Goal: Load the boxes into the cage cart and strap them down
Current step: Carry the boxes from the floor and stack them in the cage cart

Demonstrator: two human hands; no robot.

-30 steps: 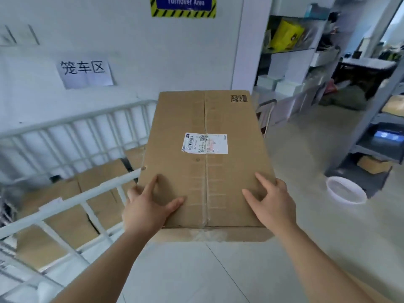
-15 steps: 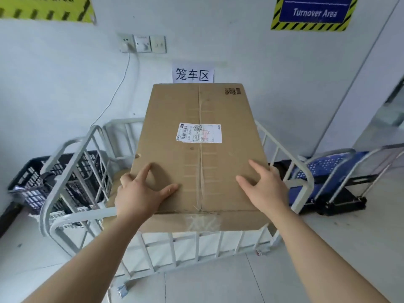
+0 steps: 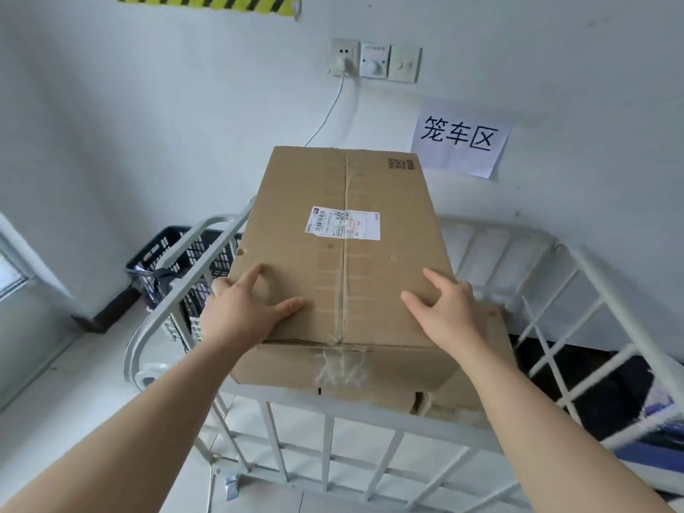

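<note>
Cardboard box (image 3: 344, 261) being gripped by left hand (image 3: 240, 312) and right hand (image 3: 449, 309) at frame center, over cage cart (image 3: 333, 405); near rail is likely being snagged if lowered short.

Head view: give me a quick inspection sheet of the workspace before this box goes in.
Surface: pale floor, bare where visible.
Job's things: taped cardboard box with shipping label, held over white cage cart; another box lies under it inside the cart. No strap seen.
Clutter: dark plastic crate left of the cart.
Grips: left hand and right hand clasp the box's near corners.
Cables: white cable hangs from a plugged wall socket.
Surroundings: white wall, paper sign, hazard-striped sign edge.
</note>
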